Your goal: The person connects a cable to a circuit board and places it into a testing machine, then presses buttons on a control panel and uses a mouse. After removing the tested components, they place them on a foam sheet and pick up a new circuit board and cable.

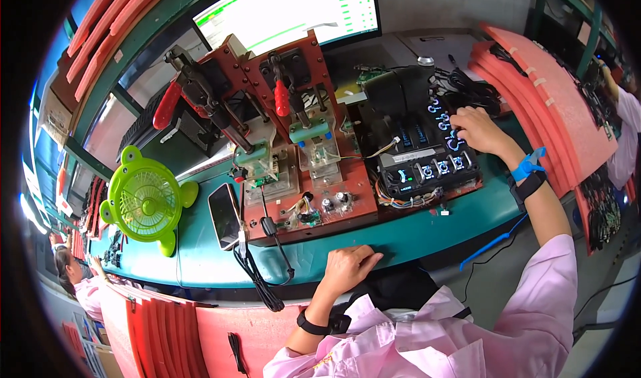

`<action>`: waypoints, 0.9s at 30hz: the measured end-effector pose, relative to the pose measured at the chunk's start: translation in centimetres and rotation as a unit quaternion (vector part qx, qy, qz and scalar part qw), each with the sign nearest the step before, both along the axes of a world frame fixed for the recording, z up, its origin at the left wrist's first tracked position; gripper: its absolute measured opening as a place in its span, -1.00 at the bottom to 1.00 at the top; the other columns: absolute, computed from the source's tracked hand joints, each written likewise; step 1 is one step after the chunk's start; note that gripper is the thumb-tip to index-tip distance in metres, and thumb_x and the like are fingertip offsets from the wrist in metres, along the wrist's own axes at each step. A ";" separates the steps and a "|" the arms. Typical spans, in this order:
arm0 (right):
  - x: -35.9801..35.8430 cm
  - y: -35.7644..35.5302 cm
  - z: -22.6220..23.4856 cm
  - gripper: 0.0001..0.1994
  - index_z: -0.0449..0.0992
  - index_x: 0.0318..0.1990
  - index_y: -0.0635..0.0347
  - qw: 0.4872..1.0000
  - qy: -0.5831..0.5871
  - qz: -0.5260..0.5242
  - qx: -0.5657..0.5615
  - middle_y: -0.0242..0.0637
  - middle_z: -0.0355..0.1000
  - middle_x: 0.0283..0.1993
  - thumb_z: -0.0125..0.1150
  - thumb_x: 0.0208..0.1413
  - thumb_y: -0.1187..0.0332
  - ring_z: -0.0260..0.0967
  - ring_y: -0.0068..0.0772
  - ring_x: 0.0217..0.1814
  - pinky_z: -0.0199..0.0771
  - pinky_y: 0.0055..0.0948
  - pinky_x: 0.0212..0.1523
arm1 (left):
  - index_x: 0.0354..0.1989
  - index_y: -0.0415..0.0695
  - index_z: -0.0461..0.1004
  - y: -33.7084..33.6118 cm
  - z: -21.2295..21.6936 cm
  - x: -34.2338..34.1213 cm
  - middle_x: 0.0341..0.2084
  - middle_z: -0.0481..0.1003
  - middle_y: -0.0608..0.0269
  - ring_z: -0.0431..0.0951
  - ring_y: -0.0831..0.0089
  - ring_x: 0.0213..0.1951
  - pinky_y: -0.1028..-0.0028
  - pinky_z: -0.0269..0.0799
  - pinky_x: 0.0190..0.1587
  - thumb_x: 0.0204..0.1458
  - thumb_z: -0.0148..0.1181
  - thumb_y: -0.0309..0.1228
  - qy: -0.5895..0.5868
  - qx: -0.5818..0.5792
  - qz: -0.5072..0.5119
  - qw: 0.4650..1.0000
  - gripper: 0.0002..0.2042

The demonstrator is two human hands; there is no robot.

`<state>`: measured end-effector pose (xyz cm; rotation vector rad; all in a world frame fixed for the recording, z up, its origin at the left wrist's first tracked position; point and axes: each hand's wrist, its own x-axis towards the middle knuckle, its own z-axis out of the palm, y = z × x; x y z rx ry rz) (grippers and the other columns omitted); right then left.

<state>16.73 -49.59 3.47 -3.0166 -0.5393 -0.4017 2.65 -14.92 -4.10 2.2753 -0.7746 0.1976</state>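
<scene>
My right hand [478, 129] reaches over the right side of a black control box [427, 171], its bent fingers at one of several lit round knobs [443, 125]. The fingertips partly hide that knob. At the bench's front edge, my left hand [350, 269] rests with its fingers curled in and the thumb stretched out; nothing shows in it. In front of it stands a red-brown test fixture [310, 228] with two toggle clamps. One clamp has a raised red handle [282, 99], the other a red handle [167, 105] slanting down to the left.
A green fan [148, 201] and a phone [225, 216] lie left of the fixture, beside a black cable [252, 271]. Behind is a lit monitor [294, 11]. Red foam sheets [534, 111] with cables are stacked at right. Other people work at far left and right.
</scene>
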 end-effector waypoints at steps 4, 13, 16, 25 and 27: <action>-0.4 0.0 1.0 -0.86 0.47 -0.39 0.20 0.989 0.016 0.073 0.129 -0.17 0.36 -0.50 0.14 -0.15 0.38 0.33 -0.18 -0.39 0.29 -0.30 -0.32 | -0.65 -0.17 0.43 0.0 0.0 0.0 -0.77 0.38 0.18 0.39 0.21 -0.68 0.35 0.23 -0.64 -0.15 0.22 -0.34 -0.002 0.000 0.002 1.000 -0.81; 3.2 0.0 1.1 -0.82 0.49 -0.42 0.28 0.959 0.067 0.077 0.265 -0.29 0.35 -0.50 0.19 -0.20 0.37 0.26 -0.45 -0.47 0.23 -0.50 -0.44 | -0.65 -0.16 0.42 -0.2 0.0 0.0 -0.77 0.38 0.19 0.39 0.22 -0.69 0.36 0.22 -0.65 -0.15 0.21 -0.35 -0.009 0.003 0.007 1.000 -0.82; 4.4 -0.7 0.4 -0.82 0.49 -0.48 0.32 0.961 0.091 0.061 0.253 -0.31 0.34 -0.53 0.21 -0.19 0.35 0.24 -0.54 -0.50 0.22 -0.54 -0.48 | -0.65 -0.16 0.42 -0.1 -0.1 -0.1 -0.78 0.37 0.19 0.39 0.22 -0.69 0.35 0.23 -0.65 -0.13 0.20 -0.33 -0.010 0.003 0.010 1.000 -0.81; 3.9 -1.1 -1.2 -0.84 0.49 -0.46 0.32 0.868 0.156 0.028 0.470 -0.42 0.33 -0.57 0.18 -0.10 0.37 0.18 -0.65 -0.61 0.12 -0.57 -0.60 | -0.63 -0.14 0.41 0.0 0.0 0.0 -0.81 0.36 0.19 0.39 0.21 -0.69 0.33 0.25 -0.66 -0.11 0.18 -0.28 -0.011 0.003 0.009 1.000 -0.79; 4.0 -1.3 -1.2 -0.85 0.49 -0.44 0.31 0.861 0.169 0.010 0.479 -0.43 0.33 -0.56 0.18 -0.10 0.39 0.17 -0.65 -0.62 0.10 -0.58 -0.62 | -0.63 -0.14 0.41 0.0 0.1 0.0 -0.81 0.36 0.19 0.39 0.21 -0.69 0.33 0.25 -0.66 -0.11 0.18 -0.28 -0.012 0.001 0.008 1.000 -0.79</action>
